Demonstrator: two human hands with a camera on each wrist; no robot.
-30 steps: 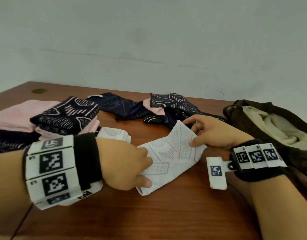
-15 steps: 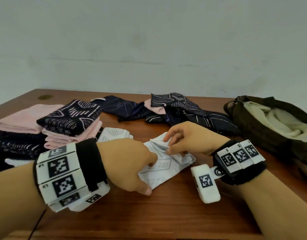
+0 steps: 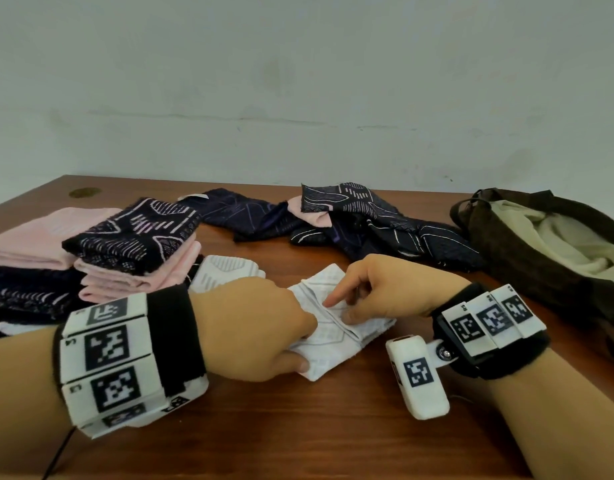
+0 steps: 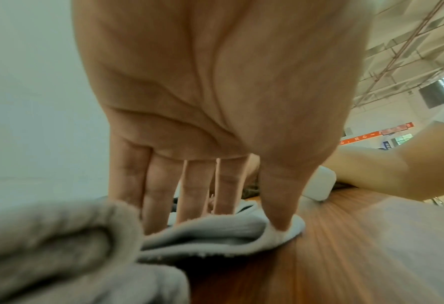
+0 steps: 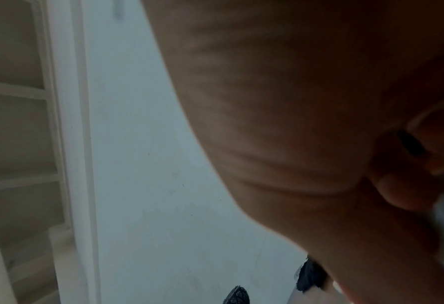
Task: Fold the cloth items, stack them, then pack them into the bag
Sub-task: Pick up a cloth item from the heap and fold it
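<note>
Brown wood table (image 3: 333, 427) against a pale wall, w/ cloth items spread across it. White cloth (image 3: 336, 336) lies near the front-centre of the table, partly folded, one flap laid over the rest. Left hand (image 3: 260, 327) is on its left end: wrist view shows straight fingers (image 4: 161, 191) reaching down onto the cloth (image 4: 215, 230) and thumb pressing the near corner flat to the wood, so a flat press, not a clench. Right hand (image 3: 385, 292) is on the right end, index finger pointing down at the fold, thumb on the cloth's near edge; other fingers loosely bent, and whether they nip any fabric I can't tell. Right wrist view is mostly dark palm (image 5: 293, 123), no help on the grip. Just left of the white cloth, a second white folded piece (image 3: 226, 273) sits partly behind the left hand. Further left, a stack (image 3: 139, 258) of folded items: dark patterned piece on top, pink ones under it; more pink and dark folded pieces beside it at the table's left edge. Behind, mid-table, a loose heap (image 3: 354, 220) of dark patterned and pink cloths, not folded. Bag (image 3: 527, 258), dark brown w/ pale lining, sits open at the right, well apart from the white cloth. Both wrists carry bands w/ black-and-white markers.
</note>
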